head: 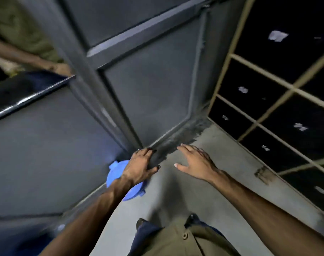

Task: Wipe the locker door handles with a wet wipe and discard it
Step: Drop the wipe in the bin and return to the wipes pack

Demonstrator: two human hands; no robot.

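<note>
Left hand and right hand, fingers released and empty, by blue round lid at 7 o'clock; I judge the wipe either unfetched or already discarded.

Your only camera sits on your head and looks steeply down and forward. It is close to the grey locker where its base meets the floor. Your shirt fills the bottom edge.
</note>
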